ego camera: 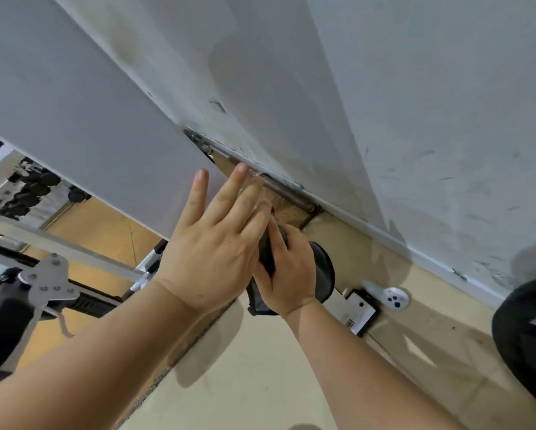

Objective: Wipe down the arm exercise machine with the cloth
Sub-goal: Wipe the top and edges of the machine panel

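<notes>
- Hands meet at the middle of the view, in front of the spot where a white wall meets the tan floor.
- The left hand is flat with its back to the camera. Its fingers are straight and slightly spread, and they hold nothing.
- The left hand's thumb side lies against the right hand and overlaps its top edge.
- The right hand has its fingers curled tight round a dark cloth, bunched in the fist. A fold shows between the two hands and another hangs out below the wrist.
- Just beyond the right hand sits a dark rounded shape. I cannot tell whether it belongs to the cloth or is something else.
- The arm exercise machine stands at the left edge, showing pale grey bars, a bolted metal plate and a black padded part low down. The cloth is apart from it, to its right, and does not touch it.
- A grey door panel fills the upper left, with its hinge just past the left fingertips.
- On the floor by the wall lie a white box with a black edge and a white handheld controller beside it.
- A thick black pad curves in from the right edge.
</notes>
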